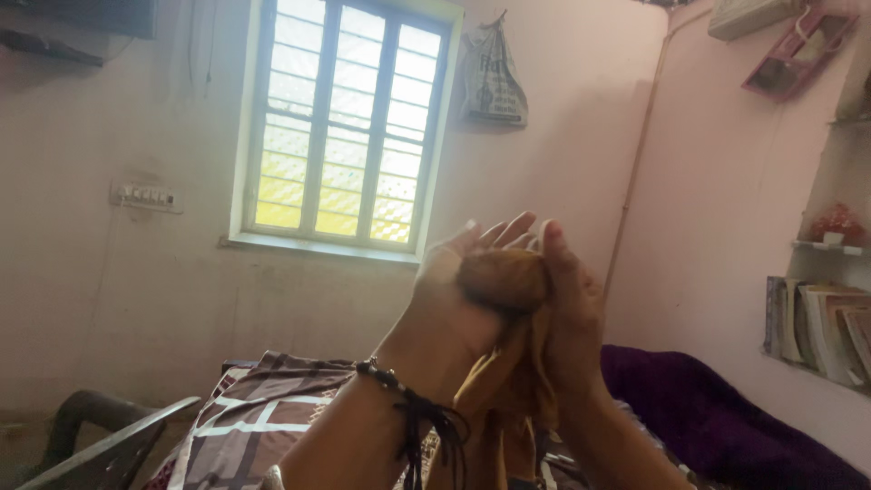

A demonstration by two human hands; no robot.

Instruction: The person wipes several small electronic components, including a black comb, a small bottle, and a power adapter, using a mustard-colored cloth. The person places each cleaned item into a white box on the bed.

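The fingers of the left hand [458,295] are stretching upward and slightly spread, their tips showing above a rounded wad of soft brown cloth [502,279] that is lying in the palm. The right hand [570,313] is pressing against the other side of the wad, its fingers held straight and close together, so the cloth is being cupped between both palms. The wad is sitting high in the hands, just below and to the right of the barred window with frosted panes [345,122], and a loose tail of the same cloth is hanging down between the two wrists. A black braided thread bracelet with dangling ends [413,408] is circling the left wrist.

Directly beneath the window, lower in view, a brown and white checked blanket [259,408] is spreading behind the forearms. To the right of the window, a grey printed bag [493,82] is hanging on the pink wall. Left of the window, a white switch panel [145,197] is sitting on the wall, and far below it a dark plastic chair arm [109,445] is showing. Far right of the window, a shelf of stacked books [821,327] is standing above a purple cover [717,417].
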